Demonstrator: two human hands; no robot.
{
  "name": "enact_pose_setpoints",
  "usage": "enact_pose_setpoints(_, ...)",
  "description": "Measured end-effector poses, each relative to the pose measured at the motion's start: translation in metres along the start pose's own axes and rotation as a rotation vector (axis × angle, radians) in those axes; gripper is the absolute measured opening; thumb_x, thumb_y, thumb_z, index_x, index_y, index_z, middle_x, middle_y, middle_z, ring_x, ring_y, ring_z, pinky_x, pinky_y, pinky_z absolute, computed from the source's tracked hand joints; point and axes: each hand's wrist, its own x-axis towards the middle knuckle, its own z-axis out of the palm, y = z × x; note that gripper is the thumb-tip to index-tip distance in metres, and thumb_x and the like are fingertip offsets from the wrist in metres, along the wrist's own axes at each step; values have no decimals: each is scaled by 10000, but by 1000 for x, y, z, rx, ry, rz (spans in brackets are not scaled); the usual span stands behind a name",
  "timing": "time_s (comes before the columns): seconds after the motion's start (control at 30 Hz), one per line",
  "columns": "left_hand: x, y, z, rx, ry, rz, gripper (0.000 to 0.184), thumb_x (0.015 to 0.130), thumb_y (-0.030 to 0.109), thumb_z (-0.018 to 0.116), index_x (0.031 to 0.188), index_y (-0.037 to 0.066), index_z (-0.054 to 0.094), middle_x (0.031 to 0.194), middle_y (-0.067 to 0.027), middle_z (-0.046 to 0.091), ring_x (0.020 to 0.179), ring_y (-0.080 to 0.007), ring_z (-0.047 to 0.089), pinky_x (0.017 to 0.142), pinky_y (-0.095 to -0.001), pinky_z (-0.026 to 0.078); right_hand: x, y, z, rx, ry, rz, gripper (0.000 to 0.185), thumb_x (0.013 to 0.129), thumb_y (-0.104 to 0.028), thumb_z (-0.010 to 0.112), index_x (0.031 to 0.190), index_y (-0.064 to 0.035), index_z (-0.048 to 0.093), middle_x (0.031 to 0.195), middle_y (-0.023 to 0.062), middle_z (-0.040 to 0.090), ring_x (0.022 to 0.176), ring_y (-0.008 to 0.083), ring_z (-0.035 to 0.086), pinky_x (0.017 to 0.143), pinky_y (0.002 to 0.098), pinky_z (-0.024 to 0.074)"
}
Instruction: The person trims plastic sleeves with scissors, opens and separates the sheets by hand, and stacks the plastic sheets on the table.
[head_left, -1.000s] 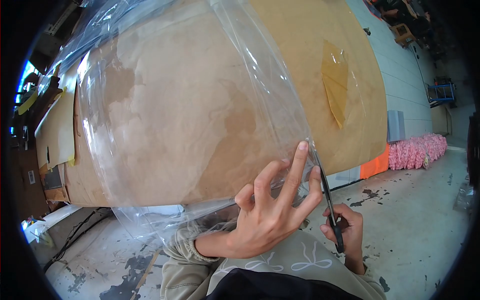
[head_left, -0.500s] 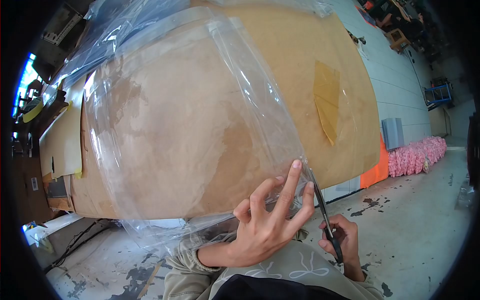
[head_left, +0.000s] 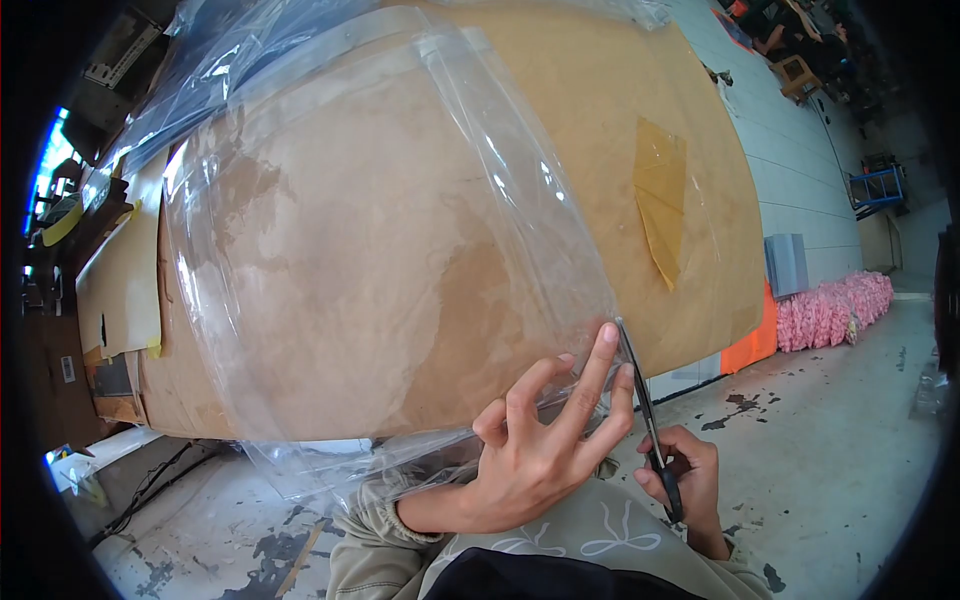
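Clear plastic film (head_left: 330, 230) lies over a brown cardboard-coloured surface (head_left: 570, 90), its near edge hanging over the front. My left hand (head_left: 550, 450) rests on the film's near right corner with its fingers spread, the longest fingertip on the film's right edge. Long dark scissors (head_left: 646, 410) are held in my right hand (head_left: 690, 475), whose fingers are wrapped round the handles. The blades point up and away along the film's right edge, beside my left fingertips. Whether the blades are parted is too small to tell.
A strip of brown tape (head_left: 660, 200) is stuck on the surface to the right. Bluish plastic (head_left: 240, 50) is bunched at the far left. Beyond the right edge are a pink bundle (head_left: 835, 312), an orange sheet (head_left: 750, 335) and a small stool (head_left: 795, 75). A person sits far back right.
Over the last second the view has shifted, so the surface appears lower. Both hands keep nearly the same places at the film's corner, and the scissors look slightly more upright.
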Motion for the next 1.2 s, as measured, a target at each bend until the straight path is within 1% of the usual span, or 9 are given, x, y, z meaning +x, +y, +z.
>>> enact_pose_setpoints(0.33, -1, -1, 1, -9, 14, -1, 312, 660, 136, 655, 939, 274, 633, 1187, 52, 631, 918, -171, 527, 758, -254, 288, -1, 4, 3, 35, 16, 28, 281, 692, -48, 768, 916, -2, 604, 656, 2, 546, 593, 35, 526, 491, 201, 465)
enact_pose_setpoints(0.43, 1, -3, 1, 1, 35, 20, 328, 658, 133, 657, 972, 227, 643, 1188, 38, 632, 910, -174, 527, 755, -251, 292, 0, 11, -9, 113, 189, 10, 318, 682, -50, 780, 938, -2, 597, 669, 2, 549, 602, 49, 527, 508, 201, 458)
enact_pose_setpoints(0.53, 0, -3, 4, 34, 57, 19, 381, 651, 127, 657, 1032, 156, 651, 1191, 19, 631, 901, -177, 528, 749, -258, 302, 19, -8, -25, -276, 417, -20, 361, 686, -43, 776, 991, -10, 585, 700, 16, 557, 614, 63, 528, 531, 213, 458)
enact_pose_setpoints(0.6, 2, -3, 2, 44, 41, 32, 411, 655, 122, 657, 1065, 118, 646, 1191, 11, 631, 898, -177, 529, 745, -258, 309, 39, -32, -28, -221, 490, -59, 376, 712, 1, 740, 1048, -21, 573, 730, 36, 566, 651, 70, 540, 568, 225, 463)
enact_pose_setpoints(0.67, 2, -3, 1, 63, 31, 47, 423, 660, 120, 659, 1083, 103, 646, 1187, 7, 632, 902, -176, 527, 745, -255, 313, 67, -39, -34, -175, 467, -292, 389, 743, 29, 702, 1100, -34, 561, 827, 83, 593, 719, 125, 581, 630, 254, 479)
enact_pose_setpoints(0.83, -1, -5, 3, 97, 54, 81, 402, 674, 121, 662, 1075, 116, 658, 1176, 12, 638, 925, -166, 514, 762, -238, 318, 124, -76, -26, -1022, 659, -727, 324, 756, 19, 680, 1067, -37, 606, 1024, 126, 574, 848, 244, 585, 708, 310, 478)
enact_pose_setpoints(0.9, -2, -5, 2, 94, 59, 88, 382, 686, 132, 664, 1067, 121, 664, 1172, 16, 640, 927, -162, 510, 770, -236, 316, 127, -82, -18, -941, 645, -899, 243, 753, 10, 681, 991, -27, 649, 1014, 113, 552, 858, 245, 559, 704, 323, 466)
enact_pose_setpoints(1.0, -2, -6, 3, 109, 79, 98, 354, 712, 159, 671, 1065, 135, 669, 1161, 24, 646, 923, -156, 509, 785, -234, 304, 105, -88, -10, -505, 148, -677, 209, 752, 0, 686, 957, -21, 651, 944, 99, 538, 829, 235, 547, 702, 325, 461)
enact_pose_setpoints(1.2, -8, -11, 14, 174, 162, 157, 303, 771, 213, 665, 1070, 167, 674, 1144, 41, 655, 931, -160, 524, 839, -267, 266, 109, -73, -3, -382, -16, -573, 149, 747, 2, 683, 884, 3, 624, 897, 85, 518, 795, 232, 535, 670, 322, 449)
